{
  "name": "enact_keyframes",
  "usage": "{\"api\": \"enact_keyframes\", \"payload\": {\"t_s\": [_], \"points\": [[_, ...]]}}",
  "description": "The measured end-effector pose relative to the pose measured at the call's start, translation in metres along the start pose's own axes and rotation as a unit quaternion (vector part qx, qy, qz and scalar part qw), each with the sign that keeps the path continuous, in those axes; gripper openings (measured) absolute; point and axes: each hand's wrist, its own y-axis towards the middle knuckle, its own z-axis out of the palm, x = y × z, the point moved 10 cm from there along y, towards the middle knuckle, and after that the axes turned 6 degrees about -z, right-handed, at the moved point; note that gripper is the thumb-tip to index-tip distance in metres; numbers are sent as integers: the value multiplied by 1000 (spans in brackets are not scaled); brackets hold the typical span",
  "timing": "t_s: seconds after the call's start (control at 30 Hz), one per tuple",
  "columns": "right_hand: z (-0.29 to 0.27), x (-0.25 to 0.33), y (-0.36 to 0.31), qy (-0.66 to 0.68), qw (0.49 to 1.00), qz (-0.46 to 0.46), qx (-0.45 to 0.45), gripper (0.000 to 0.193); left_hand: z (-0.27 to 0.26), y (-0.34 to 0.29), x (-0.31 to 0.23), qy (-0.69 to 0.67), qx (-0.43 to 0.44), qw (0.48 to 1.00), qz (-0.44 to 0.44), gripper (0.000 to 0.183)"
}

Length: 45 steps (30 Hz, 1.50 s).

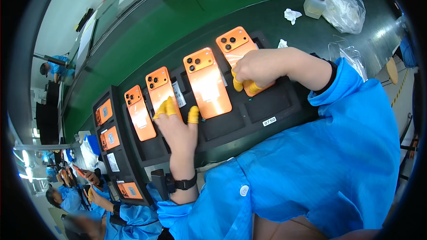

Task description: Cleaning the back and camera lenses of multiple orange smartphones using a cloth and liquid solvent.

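My left hand [180, 131] wears yellow finger cots; its fingers rest on the lower end of an orange smartphone [158, 82] lying camera side up. The thumb stands apart, over the black tray. With bent, yellow-capped fingers, my right hand [258, 69] grips the lower part of the rightmost orange smartphone [231, 42], hiding much of its back. Between my hands lies another orange smartphone [207, 84], touched by neither. A further orange smartphone [140, 113] is left of my left hand. All of these are on the black compartmented tray [222, 129].
Left of my tray is another black tray [129, 169] with orange phones, a co-worker's hands [100, 198] beyond it. A pump bottle [315, 4], a clear plastic bag [346, 9] and a crumpled tissue [292, 16] stand or lie at the far right of the green table [178, 31].
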Motion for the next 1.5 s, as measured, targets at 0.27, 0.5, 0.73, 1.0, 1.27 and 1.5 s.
{"api": "enact_keyframes", "payload": {"t_s": [0.27, 0.5, 0.73, 1.0, 1.27, 1.5], "points": [[28, 19, 8, -71, 995, -53, 41, 15, 13, -21, -101, -181, 59, 971, 144, 32], [33, 18, 7, -48, 994, -86, 42, 10, 11, -22, -108, -195, 54, 965, 166, 30], [32, 18, 8, -53, 993, -93, 48, 11, 6, -30, -118, -205, 65, 957, 197, 28], [31, 8, 6, 74, 993, -80, 45, 13, 13, -40, -127, -230, 117, 939, 227, 32], [15, 0, -1, 203, 977, -56, 45, 15, 20, -41, -148, -209, 172, 928, 256, 47], [-2, -15, -7, 288, 957, -42, -15, 14, 32, -41, -147, -179, 184, 938, 234, 54]]}}
